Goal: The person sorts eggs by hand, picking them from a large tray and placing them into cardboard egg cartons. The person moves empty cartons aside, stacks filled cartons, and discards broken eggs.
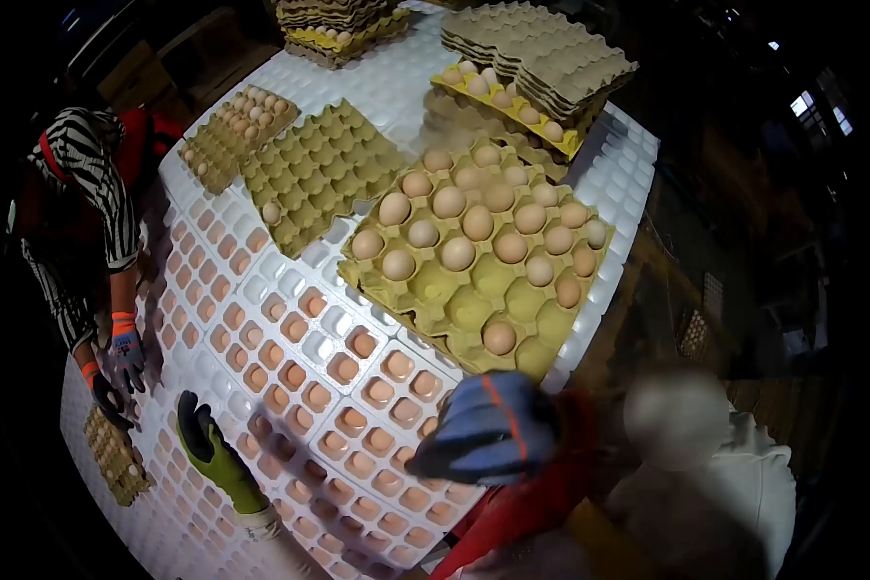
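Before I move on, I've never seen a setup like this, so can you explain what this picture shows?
There's no machine here, just people working by hand. One camera, worn on someone's head, looks forward and down. The green-gloved hand, probably the wearer's left, reaches over the white trays and seems to hold nothing. The blue-and-black shape might be the wearer's other hand; I can't tell. Many of the trays' square pockets hold eggs. The big cardboard carton holds more; another carton shows just one. At left are a co-worker's gloved hands.
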The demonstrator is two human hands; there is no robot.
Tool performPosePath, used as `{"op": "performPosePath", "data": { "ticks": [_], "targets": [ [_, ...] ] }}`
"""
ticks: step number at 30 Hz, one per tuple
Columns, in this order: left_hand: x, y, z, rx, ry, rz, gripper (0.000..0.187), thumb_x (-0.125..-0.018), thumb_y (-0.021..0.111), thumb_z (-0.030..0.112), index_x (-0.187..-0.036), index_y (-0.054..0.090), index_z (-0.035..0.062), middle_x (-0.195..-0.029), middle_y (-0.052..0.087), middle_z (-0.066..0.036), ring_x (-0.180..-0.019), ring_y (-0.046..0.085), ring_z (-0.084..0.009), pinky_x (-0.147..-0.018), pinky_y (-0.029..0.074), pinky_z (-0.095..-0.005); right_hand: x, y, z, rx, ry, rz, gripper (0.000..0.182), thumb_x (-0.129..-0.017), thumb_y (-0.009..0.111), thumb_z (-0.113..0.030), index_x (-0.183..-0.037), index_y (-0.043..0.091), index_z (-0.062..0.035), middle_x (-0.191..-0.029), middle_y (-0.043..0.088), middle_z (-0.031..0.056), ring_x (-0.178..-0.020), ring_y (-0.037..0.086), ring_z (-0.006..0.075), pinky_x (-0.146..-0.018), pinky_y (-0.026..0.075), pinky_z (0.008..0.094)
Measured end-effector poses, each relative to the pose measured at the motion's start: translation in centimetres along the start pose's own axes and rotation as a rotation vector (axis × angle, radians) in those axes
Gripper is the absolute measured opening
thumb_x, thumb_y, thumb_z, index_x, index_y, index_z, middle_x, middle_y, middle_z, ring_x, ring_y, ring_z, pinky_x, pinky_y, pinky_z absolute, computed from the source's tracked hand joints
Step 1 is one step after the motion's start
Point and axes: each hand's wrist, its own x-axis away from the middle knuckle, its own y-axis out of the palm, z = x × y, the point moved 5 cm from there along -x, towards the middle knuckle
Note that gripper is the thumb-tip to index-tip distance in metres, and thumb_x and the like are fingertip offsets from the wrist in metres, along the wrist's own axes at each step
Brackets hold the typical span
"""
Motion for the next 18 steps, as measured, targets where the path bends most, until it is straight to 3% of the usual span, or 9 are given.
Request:
{"op": "performPosePath", "data": {
  "ticks": [2, 3, 5, 7, 9, 11, 13, 15, 18],
  "targets": [
    [1.9, 9.7, 12.1, -0.01, 0.096, -0.216, 0.039, -0.1, 0.055, 0.021, -0.131, 0.06, -0.0017, -0.129, 0.062, -0.012, -0.113, 0.06, -0.024, -0.099, 0.046, -0.0354, 4.4, -9.7, 3.3, 0.383, 0.394, 0.179, 0.034, -0.086, 0.067, -0.002, -0.121, 0.067, -0.0026, -0.088, 0.067, 0.0101, -0.072, 0.065, 0.0258, -0.068, 0.053, 0.0349],
    [3.1, 13.9, 17.1, -0.075, 0.213, -0.211, 0.029, -0.09, 0.058, -0.006, -0.117, 0.067, -0.0011, -0.121, 0.065, -0.015, -0.112, 0.061, -0.0289, -0.097, 0.047, -0.0387, 7.6, -13.7, 5.0, 0.062, 0.975, 0.464, 0.033, -0.086, 0.069, -0.004, -0.119, 0.068, -0.0019, -0.094, 0.068, 0.0104, -0.078, 0.068, 0.0221, -0.069, 0.054, 0.0327],
    [6.3, 21.3, 25.1, -0.045, 0.381, -0.393, 0.037, -0.081, 0.066, -0.005, -0.118, 0.067, -0.0001, -0.12, 0.065, -0.015, -0.113, 0.06, -0.0326, -0.1, 0.046, -0.0396, 10.5, -20.9, 6.5, 0.274, 0.92, 0.437, 0.033, -0.086, 0.07, -0.006, -0.119, 0.068, -0.0031, -0.101, 0.068, 0.0099, -0.082, 0.068, 0.0182, -0.07, 0.054, 0.0302],
    [8.9, 27.6, 29.7, -0.233, 0.558, -0.496, 0.038, -0.078, 0.077, 0.021, -0.115, 0.072, 0.016, -0.124, 0.062, -0.011, -0.108, 0.058, -0.0327, -0.091, 0.046, -0.0463, 11.3, -22.8, 7.1, 0.445, 0.725, 0.125, 0.041, -0.082, 0.075, -0.01, -0.121, 0.067, -0.0052, -0.104, 0.067, 0.0099, -0.083, 0.066, 0.0213, -0.072, 0.053, 0.0322],
    [10.8, 32.2, 30.8, -0.474, 0.482, -0.487, 0.051, -0.078, 0.079, 0.032, -0.124, 0.068, 0.0143, -0.127, 0.06, -0.013, -0.112, 0.055, -0.034, -0.096, 0.041, -0.0478, 11.3, -22.2, 7.7, 0.697, 0.618, -0.364, 0.05, -0.075, 0.077, -0.024, -0.123, 0.068, -0.0143, -0.115, 0.062, 0.0092, -0.102, 0.059, 0.0297, -0.089, 0.047, 0.043],
    [11.6, 34.5, 31.5, -0.589, 0.356, -0.49, 0.055, -0.08, 0.077, 0.036, -0.129, 0.065, 0.0145, -0.13, 0.057, -0.014, -0.114, 0.053, -0.0358, -0.096, 0.04, -0.0482, 12.5, -21.0, 9.2, 0.776, 0.504, -0.545, 0.039, -0.08, 0.068, -0.027, -0.118, 0.069, -0.0188, -0.12, 0.059, 0.0083, -0.11, 0.056, 0.0291, -0.093, 0.045, 0.0438],
    [13.5, 36.2, 31.4, -0.683, 0.306, -0.392, 0.055, -0.082, 0.075, 0.039, -0.13, 0.063, 0.0126, -0.129, 0.056, -0.014, -0.113, 0.053, -0.0366, -0.096, 0.041, -0.0495, 13.2, -19.9, 10.3, 0.793, 0.362, -0.436, 0.017, -0.08, 0.063, -0.025, -0.095, 0.067, -0.0187, -0.113, 0.059, 0.0057, -0.106, 0.056, 0.0263, -0.088, 0.046, 0.041],
    [15.8, 37.7, 30.8, -0.82, 0.329, -0.339, 0.05, -0.083, 0.074, 0.037, -0.126, 0.064, 0.0126, -0.127, 0.058, -0.012, -0.112, 0.053, -0.035, -0.093, 0.042, -0.0492, 12.8, -20.8, 10.7, 0.654, 0.318, -0.506, 0.022, -0.074, 0.068, -0.023, -0.096, 0.069, -0.0172, -0.108, 0.064, 0.0035, -0.104, 0.06, 0.0283, -0.088, 0.049, 0.0419],
    [16.1, 38.4, 31.2, -0.82, 0.279, -0.303, 0.036, -0.088, 0.066, 0.021, -0.122, 0.064, 0.01, -0.123, 0.061, -0.009, -0.101, 0.059, -0.032, -0.084, 0.047, -0.0446, 13.5, -22.2, 11.8, 0.394, 0.282, -0.35, 0.022, -0.074, 0.074, -0.023, -0.093, 0.066, -0.0146, -0.104, 0.065, 0.0031, -0.099, 0.061, 0.0264, -0.085, 0.049, 0.0405]
  ]
}}
